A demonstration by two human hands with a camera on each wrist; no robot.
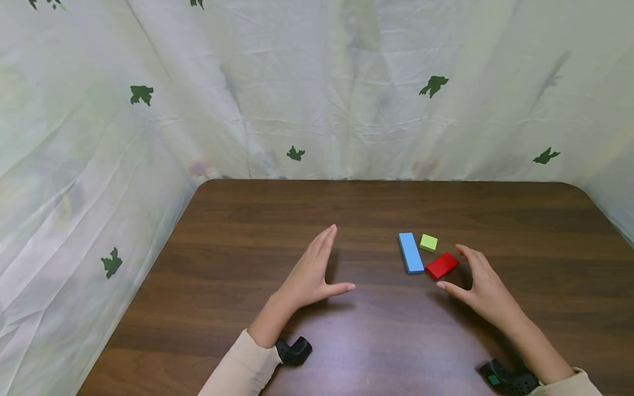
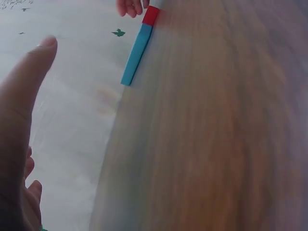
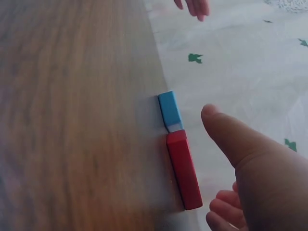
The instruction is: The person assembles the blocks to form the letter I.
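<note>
On the right half of the wooden table, a long blue block (image 1: pixel 411 253), a small green block (image 1: pixel 428 242) and a red block (image 1: pixel 442 265) lie close together. My right hand (image 1: pixel 482 283) is just right of the red block, thumb and fingers spread apart with nothing between them. Left of the blue block, some way off, my left hand (image 1: pixel 312 275) hovers with straight fingers and thumb out, holding nothing. In the right wrist view the red block (image 3: pixel 185 171) lies beside my thumb, with the blue block (image 3: pixel 169 109) beyond it. The green block is not visible in either wrist view.
The brown wooden table (image 1: pixel 223 264) has its far edge against a white curtain (image 1: pixel 297 82) with green leaf shapes. A black wrist device (image 1: pixel 294 351) sits on the left wrist and another black wrist device (image 1: pixel 507 378) on the right.
</note>
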